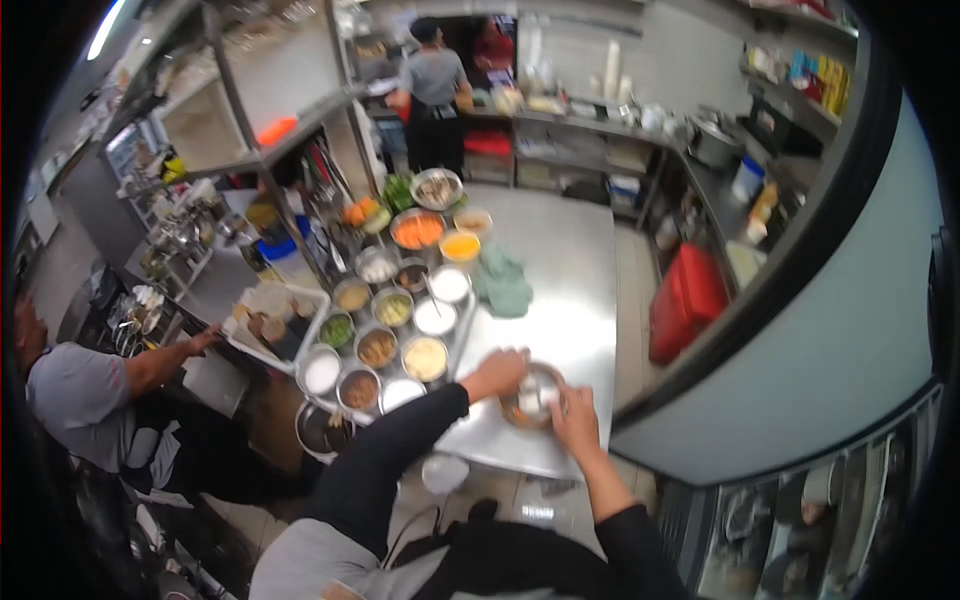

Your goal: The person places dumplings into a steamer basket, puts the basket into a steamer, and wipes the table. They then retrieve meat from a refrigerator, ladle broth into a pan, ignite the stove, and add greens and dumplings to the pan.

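A round metal bowl (516, 414) with white contents and some orange low inside stands on the steel table near its front edge. My left hand (500, 373) is closed at the bowl's upper left rim, gripping it. On the opposite side, my right hand (574, 422) is closed with its fingertips pinched over the right rim. Whatever those fingertips hold is too small and blurred to name. To the left sits a tray (463, 328) of several metal bowls, among them one of pale yellow shreds (425, 358) and one of white stuff (435, 317).
A green cloth (502, 280) lies on the steel table (570, 260), beyond the bowl. Bowls of orange pieces (418, 232) and yellow food (461, 246) stand behind the tray. One co-worker (80, 400) is at the left, another (435, 85) at the back. A red bin (686, 303) stands right.
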`<action>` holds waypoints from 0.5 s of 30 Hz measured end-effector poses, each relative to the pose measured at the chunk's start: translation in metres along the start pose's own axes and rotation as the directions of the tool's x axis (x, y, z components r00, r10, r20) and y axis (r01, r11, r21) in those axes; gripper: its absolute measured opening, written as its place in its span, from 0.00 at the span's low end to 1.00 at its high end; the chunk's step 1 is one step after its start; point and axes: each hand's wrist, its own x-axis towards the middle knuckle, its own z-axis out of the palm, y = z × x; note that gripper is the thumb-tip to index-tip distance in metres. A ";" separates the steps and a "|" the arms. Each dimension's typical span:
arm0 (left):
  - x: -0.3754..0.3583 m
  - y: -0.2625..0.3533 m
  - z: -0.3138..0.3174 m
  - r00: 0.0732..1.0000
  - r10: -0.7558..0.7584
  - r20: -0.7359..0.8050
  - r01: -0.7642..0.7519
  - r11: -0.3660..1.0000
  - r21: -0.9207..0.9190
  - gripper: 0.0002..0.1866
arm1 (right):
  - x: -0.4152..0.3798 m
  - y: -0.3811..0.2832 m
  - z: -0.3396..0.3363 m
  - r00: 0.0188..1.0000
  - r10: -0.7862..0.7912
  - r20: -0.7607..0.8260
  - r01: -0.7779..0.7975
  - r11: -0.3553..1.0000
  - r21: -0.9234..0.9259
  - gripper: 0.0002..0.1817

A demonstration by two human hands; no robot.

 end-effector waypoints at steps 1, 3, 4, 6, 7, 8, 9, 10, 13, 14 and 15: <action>0.005 -0.016 0.036 0.988 -0.017 -0.150 0.005 0.997 -0.081 0.18 | 0.006 0.020 0.014 0.998 -0.058 -0.013 0.057 0.998 -0.032 0.23; 0.007 -0.015 0.040 0.976 -0.206 0.076 0.214 0.970 -0.117 0.17 | 0.016 0.033 0.022 0.996 -0.028 0.090 0.043 0.984 -0.175 0.19; 0.002 0.001 0.000 0.935 -0.271 0.228 0.310 0.937 -0.162 0.17 | 0.016 0.029 0.020 0.998 -0.011 0.067 0.019 0.993 -0.117 0.17; -0.015 0.002 0.002 0.989 -0.044 -0.144 0.053 0.997 0.056 0.10 | 0.016 0.018 0.011 1.000 -0.021 0.013 0.019 0.993 0.113 0.15; -0.016 0.008 -0.004 0.988 -0.093 -0.127 0.095 0.995 0.008 0.09 | 0.016 0.020 0.012 0.999 0.020 0.039 -0.025 0.992 0.124 0.16; -0.018 0.010 -0.005 0.988 -0.094 -0.124 0.096 0.995 0.005 0.09 | 0.014 0.020 0.013 0.999 0.022 0.043 -0.028 0.992 0.124 0.16; -0.021 0.012 -0.010 0.984 -0.109 -0.138 0.102 0.993 -0.053 0.08 | 0.014 0.019 0.012 0.998 0.043 0.042 -0.048 0.989 0.139 0.16; -0.023 0.012 -0.013 0.980 -0.124 -0.154 0.108 0.988 -0.109 0.08 | 0.015 0.019 0.013 0.997 0.059 0.040 -0.065 0.986 0.155 0.16; -0.018 -0.003 0.024 0.962 -0.196 -0.188 0.150 0.960 -0.235 0.23 | 0.015 0.030 0.024 0.999 -0.034 -0.001 0.034 0.999 0.016 0.18; -0.019 0.002 0.015 0.955 -0.249 -0.162 0.195 0.936 -0.292 0.27 | 0.016 0.034 0.028 0.999 -0.053 -0.008 0.053 0.999 -0.001 0.18; -0.017 -0.001 0.026 0.947 -0.284 -0.149 0.227 0.921 -0.316 0.27 | 0.016 0.036 0.031 1.000 -0.027 0.001 0.027 0.999 -0.023 0.18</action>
